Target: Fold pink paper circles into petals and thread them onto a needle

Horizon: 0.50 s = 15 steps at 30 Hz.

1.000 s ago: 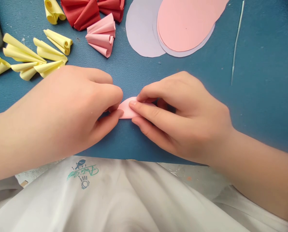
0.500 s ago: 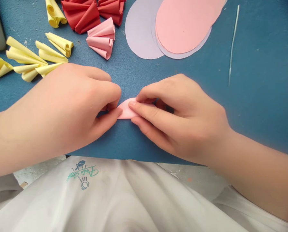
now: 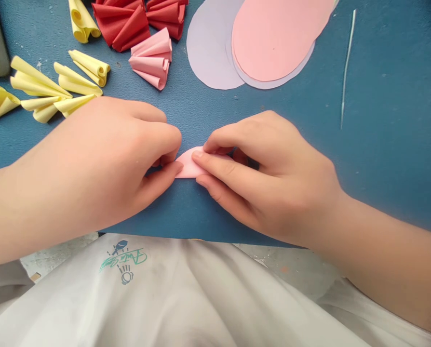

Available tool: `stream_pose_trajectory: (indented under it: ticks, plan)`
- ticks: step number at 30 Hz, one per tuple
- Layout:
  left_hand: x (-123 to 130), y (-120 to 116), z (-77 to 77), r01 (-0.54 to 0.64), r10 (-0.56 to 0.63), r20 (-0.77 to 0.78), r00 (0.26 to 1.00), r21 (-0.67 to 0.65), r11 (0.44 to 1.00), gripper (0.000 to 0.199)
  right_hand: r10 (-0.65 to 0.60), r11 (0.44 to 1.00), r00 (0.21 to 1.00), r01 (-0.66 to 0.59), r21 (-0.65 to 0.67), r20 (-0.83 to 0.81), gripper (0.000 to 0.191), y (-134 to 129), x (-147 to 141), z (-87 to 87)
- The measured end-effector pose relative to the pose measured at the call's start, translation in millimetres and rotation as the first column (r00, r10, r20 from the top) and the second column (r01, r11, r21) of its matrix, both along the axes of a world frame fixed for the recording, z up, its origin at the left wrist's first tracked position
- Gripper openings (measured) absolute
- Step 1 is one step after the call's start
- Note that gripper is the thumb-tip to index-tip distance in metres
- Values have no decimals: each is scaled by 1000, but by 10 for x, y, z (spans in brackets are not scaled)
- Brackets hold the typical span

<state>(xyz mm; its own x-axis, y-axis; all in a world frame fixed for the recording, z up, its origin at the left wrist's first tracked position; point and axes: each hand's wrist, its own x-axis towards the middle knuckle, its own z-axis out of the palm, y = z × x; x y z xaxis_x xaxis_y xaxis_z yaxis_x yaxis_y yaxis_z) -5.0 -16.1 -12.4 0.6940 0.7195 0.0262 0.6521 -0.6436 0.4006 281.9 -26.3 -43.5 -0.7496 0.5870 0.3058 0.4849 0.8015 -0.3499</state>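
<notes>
A small folded piece of pink paper (image 3: 188,166) lies low over the blue table, its bottom edge straight and its top edge curved. My left hand (image 3: 125,154) pinches its left end between thumb and curled fingers. From the other side, my right hand (image 3: 273,176) grips the paper, with the index finger on top and the thumb at the lower edge. The fingers of both hands hide the paper's two ends. Beyond the hands is a pleated pink paper piece (image 3: 153,58).
Several rolled yellow paper pieces (image 3: 78,79) lie at the upper left, near pleated red paper pieces (image 3: 123,24). At the back are pink paper ovals (image 3: 276,38) over lilac ovals (image 3: 210,48). A thin pale wire (image 3: 347,67) lies right; a phone-like device (image 3: 0,53) sits far left.
Both hands keep the same grip on the pink paper. The view has shifted very slightly; nothing else visibly differs.
</notes>
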Motion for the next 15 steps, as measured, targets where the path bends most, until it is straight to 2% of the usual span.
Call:
stream_pose_trajectory:
  ticks: [4, 7, 10, 15]
  plan:
    - [5, -5, 3, -3, 3, -4, 1000, -4, 1000, 42, 18, 998, 999, -20, 66, 32, 31, -12, -4, 0]
    - [-5, -6, 16, -1, 1, 4, 1000, -6, 1000, 41, 39, 990, 999, -35, 140, -32, 26, -51, -35, -12]
    - [-16, -11, 27, -17, 16, -12, 1000, -38, 999, 36, 20, 990, 995, -6, 142, -95, 29, -94, -77, -23]
    - [-19, -27, 39, -30, 28, -42, 999, -54, 998, 33, 58, 980, 996, -43, 192, -71, 27, -83, -77, -28]
